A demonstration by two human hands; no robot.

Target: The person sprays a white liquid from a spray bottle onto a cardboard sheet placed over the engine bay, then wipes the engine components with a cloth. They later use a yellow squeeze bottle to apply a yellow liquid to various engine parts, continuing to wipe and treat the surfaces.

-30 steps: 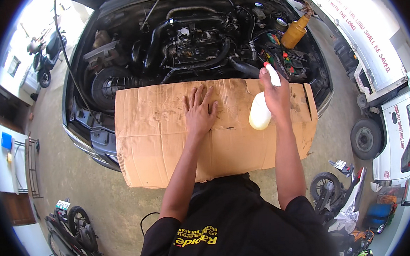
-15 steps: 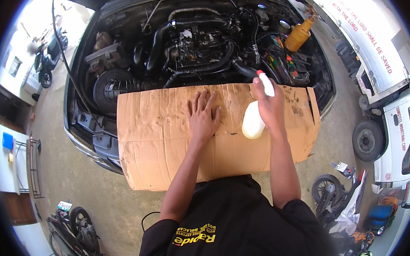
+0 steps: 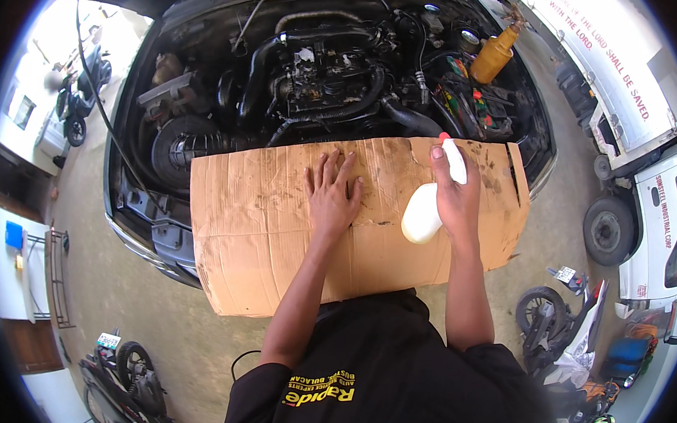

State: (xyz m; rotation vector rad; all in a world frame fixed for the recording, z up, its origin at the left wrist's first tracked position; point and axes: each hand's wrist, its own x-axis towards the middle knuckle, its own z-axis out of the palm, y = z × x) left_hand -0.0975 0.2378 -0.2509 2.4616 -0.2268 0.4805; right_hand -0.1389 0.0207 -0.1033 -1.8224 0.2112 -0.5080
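Observation:
My left hand (image 3: 334, 194) lies flat with its fingers spread on a stained cardboard sheet (image 3: 257, 258) draped over the front of a vehicle. In my right hand (image 3: 460, 201) is a white spray bottle (image 3: 421, 213) with a red nozzle tip, gripped round its neck. The bottle hangs tilted over the right part of the cardboard, its nozzle toward the engine bay. Beyond the cardboard's far edge sits the dark, wet-looking engine (image 3: 335, 81). My fingers hide part of the bottle's trigger.
A yellow-brown bottle (image 3: 495, 56) stands at the engine bay's right, beside the battery (image 3: 486, 116). A thin prop rod (image 3: 107, 109) slants along the left. Motorcycles (image 3: 126, 391) are parked at lower left and lower right, and a white truck (image 3: 653, 226) stands to the right.
My right hand has drawn the spray bottle slightly back toward me and to the right. My left hand stays in nearly the same place on the cardboard.

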